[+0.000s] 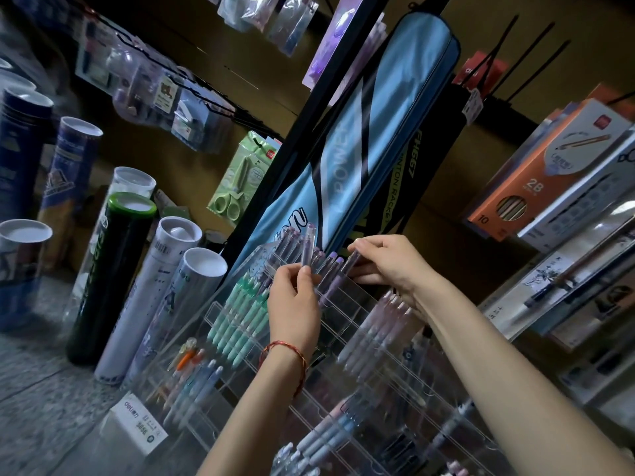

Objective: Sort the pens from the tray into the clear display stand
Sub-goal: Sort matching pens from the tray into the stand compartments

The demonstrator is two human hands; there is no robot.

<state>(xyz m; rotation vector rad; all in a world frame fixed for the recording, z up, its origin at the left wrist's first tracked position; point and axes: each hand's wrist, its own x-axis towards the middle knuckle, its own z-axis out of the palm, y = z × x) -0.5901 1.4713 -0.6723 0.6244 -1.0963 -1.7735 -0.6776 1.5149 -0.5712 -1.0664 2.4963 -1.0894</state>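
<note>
2 hands: left hand (294, 305), right hand (390, 264); 1 display stand (343, 300); 1 racket bag (360, 132).

The left hand (295, 304) covers the lower half of the purple pen (308, 245) held over the clear display stand (405, 400), whose bottom rows run off the lower edge. Left of the stand, the print on the white box (137, 424) is unreadably small, and the farthest tubes (20, 149) blur.

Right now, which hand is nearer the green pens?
Left. The left hand, holding a purple pen, sits just right of the green pens; the right hand, pinching a second pen, is farther right.
</note>
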